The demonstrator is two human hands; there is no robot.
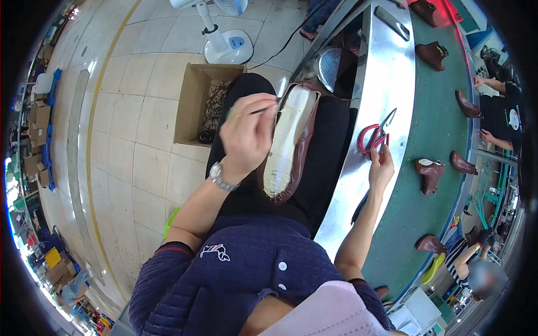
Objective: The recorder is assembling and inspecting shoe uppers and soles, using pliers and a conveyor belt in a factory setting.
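Observation:
Across my lap lies a brown leather shoe upper, sole side up, stretched over a last with a pale insole showing. Its gathered toe edge points toward me. My left hand, wearing a watch, is closed beside the heel end, with a thin dark strand sticking out between its fingers. How far that strand runs is hidden by the hand. Over on the metal bench, my right hand has its fingertips on the red handles of the scissors, whose blades point away from me.
An open cardboard box with tangled dark strands stands left of my knees, near a white fan. Right of the metal bench, a green conveyor carries several brown shoes. A phone-like dark object lies farther up the bench. People sit beyond the conveyor.

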